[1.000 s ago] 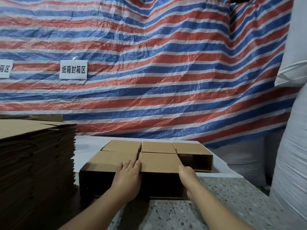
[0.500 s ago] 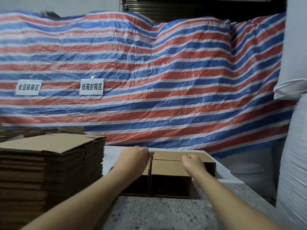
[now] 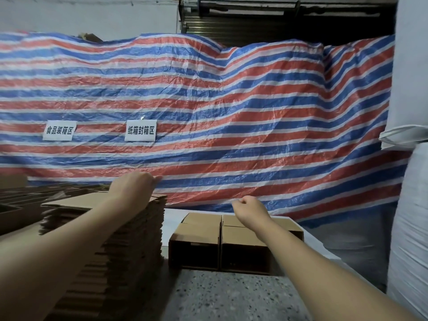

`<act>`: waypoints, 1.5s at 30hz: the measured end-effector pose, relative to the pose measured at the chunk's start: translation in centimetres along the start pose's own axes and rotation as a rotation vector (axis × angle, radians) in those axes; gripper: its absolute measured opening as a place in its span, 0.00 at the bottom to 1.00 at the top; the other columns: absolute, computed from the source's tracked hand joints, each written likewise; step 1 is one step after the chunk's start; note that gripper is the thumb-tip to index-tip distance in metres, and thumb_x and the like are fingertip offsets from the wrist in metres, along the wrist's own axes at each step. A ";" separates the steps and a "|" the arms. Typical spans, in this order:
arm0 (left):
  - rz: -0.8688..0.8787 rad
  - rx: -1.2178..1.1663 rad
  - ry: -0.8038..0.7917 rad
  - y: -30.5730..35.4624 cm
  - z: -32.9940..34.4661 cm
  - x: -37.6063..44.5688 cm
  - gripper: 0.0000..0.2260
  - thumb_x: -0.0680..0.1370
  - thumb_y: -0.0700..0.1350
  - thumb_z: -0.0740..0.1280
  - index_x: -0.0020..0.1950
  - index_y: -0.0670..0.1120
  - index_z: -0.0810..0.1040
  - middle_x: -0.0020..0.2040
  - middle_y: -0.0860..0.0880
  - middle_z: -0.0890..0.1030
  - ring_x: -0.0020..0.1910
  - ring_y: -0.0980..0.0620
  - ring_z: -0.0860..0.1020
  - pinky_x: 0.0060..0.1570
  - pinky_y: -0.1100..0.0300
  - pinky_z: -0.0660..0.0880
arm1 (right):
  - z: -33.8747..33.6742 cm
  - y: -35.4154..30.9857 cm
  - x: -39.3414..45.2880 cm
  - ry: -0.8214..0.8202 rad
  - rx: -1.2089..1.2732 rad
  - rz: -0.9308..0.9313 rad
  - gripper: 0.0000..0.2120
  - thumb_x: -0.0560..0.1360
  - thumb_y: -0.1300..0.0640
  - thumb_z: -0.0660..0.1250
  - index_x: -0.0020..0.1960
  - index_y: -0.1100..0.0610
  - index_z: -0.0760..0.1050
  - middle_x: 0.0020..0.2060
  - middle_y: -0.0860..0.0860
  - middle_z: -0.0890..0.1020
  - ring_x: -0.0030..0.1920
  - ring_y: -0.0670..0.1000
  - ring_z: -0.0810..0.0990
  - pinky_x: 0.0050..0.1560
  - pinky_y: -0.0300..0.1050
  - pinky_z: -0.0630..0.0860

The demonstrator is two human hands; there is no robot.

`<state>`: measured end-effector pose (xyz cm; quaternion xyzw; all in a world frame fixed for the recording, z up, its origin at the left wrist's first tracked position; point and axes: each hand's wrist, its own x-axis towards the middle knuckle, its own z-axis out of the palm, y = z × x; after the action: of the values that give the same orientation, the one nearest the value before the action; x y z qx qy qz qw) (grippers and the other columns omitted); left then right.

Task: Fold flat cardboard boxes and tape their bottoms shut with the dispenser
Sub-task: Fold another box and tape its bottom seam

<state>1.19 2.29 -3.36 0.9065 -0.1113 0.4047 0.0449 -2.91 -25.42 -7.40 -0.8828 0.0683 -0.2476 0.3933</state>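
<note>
A tall stack of flat cardboard boxes (image 3: 129,230) stands at the left. My left hand (image 3: 134,186) reaches over the stack's far top edge, fingers extended past it; what they touch is hidden. Several folded brown boxes (image 3: 196,242) sit side by side on the speckled table (image 3: 231,297), their open sides facing me. My right hand (image 3: 250,210) hovers above the rear boxes with its fingers loosely curled, holding nothing. No tape dispenser is in view.
A red, white and blue striped tarp (image 3: 231,112) with two white paper signs (image 3: 140,130) hangs behind the table. Large white sacks (image 3: 412,228) stand at the right. More cardboard (image 3: 14,205) lies at the far left.
Both hands have left the folded boxes. My left hand moved up and left onto the flat stack, my right hand lifted. The view tilted upward.
</note>
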 end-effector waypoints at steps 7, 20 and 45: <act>-0.058 0.212 -0.422 -2.8 1.7 -1.5 0.36 0.77 0.72 0.44 0.71 0.50 0.70 0.70 0.45 0.73 0.68 0.45 0.71 0.66 0.48 0.66 | -0.4 -1.4 -0.9 -0.022 0.000 -0.031 0.12 0.80 0.52 0.58 0.40 0.56 0.71 0.35 0.50 0.74 0.34 0.49 0.71 0.33 0.42 0.66; 0.003 0.237 -0.434 -2.9 3.3 -5.0 0.21 0.79 0.67 0.56 0.63 0.54 0.72 0.57 0.51 0.78 0.57 0.50 0.75 0.59 0.53 0.71 | 0.5 -0.9 -1.9 -0.072 -0.004 -0.026 0.13 0.79 0.53 0.58 0.36 0.55 0.66 0.34 0.49 0.71 0.34 0.50 0.69 0.34 0.44 0.65; 0.204 -0.854 -0.001 5.4 -8.8 -3.2 0.15 0.78 0.58 0.65 0.49 0.48 0.82 0.44 0.40 0.82 0.41 0.45 0.80 0.40 0.54 0.74 | -7.6 -2.6 -0.6 0.283 0.575 -0.087 0.30 0.83 0.35 0.45 0.77 0.52 0.62 0.72 0.52 0.71 0.69 0.56 0.72 0.63 0.53 0.69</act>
<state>-8.55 -0.88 0.05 0.7912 -0.3574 0.3243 0.3756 -7.36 -28.50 -1.37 -0.6942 0.0117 -0.3938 0.6023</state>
